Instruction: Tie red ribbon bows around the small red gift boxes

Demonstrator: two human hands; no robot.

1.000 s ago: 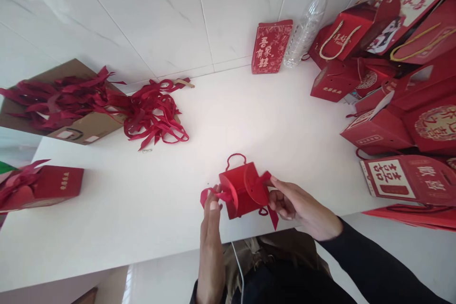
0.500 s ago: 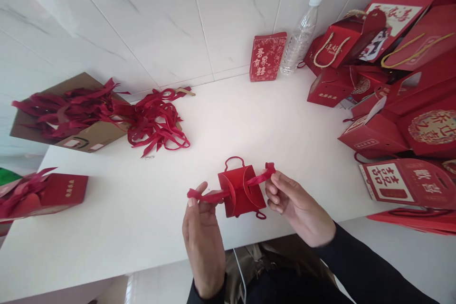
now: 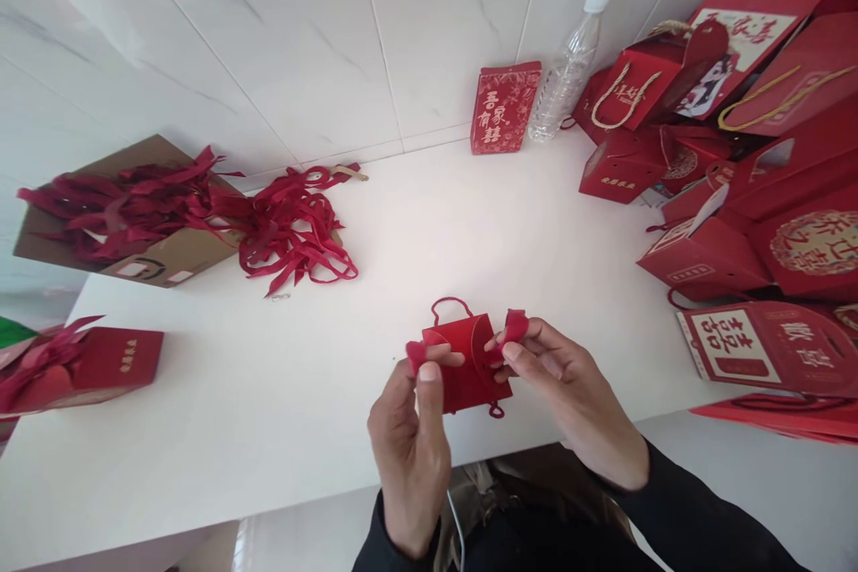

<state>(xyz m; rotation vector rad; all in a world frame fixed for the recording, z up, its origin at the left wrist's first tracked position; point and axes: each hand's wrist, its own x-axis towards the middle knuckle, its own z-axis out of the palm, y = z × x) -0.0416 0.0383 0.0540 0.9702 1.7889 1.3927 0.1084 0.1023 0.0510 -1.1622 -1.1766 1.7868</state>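
Observation:
A small red gift box [image 3: 462, 341] with curved top flaps and a cord handle sits near the table's front edge. My left hand [image 3: 412, 438] is at its left side, thumb and fingers pinching one end of a red ribbon [image 3: 416, 355]. At the box's right side my right hand [image 3: 556, 384] pinches the ribbon's other end, which stands up between thumb and fingers. My fingers hide part of the flaps and the middle of the ribbon.
An open cardboard box [image 3: 178, 261] full of red ribbons stands at the back left, with a loose ribbon pile [image 3: 295, 232] beside it. A bow-tied red box [image 3: 124, 365] is at the left edge. A plastic bottle [image 3: 569, 71], a red card box [image 3: 504, 109] and stacked gift boxes [image 3: 690, 259] line the back and right.
Both ribbon ends have been drawn in closer over the box. My left hand has moved right and up to the box's side, and the box has shifted slightly right.

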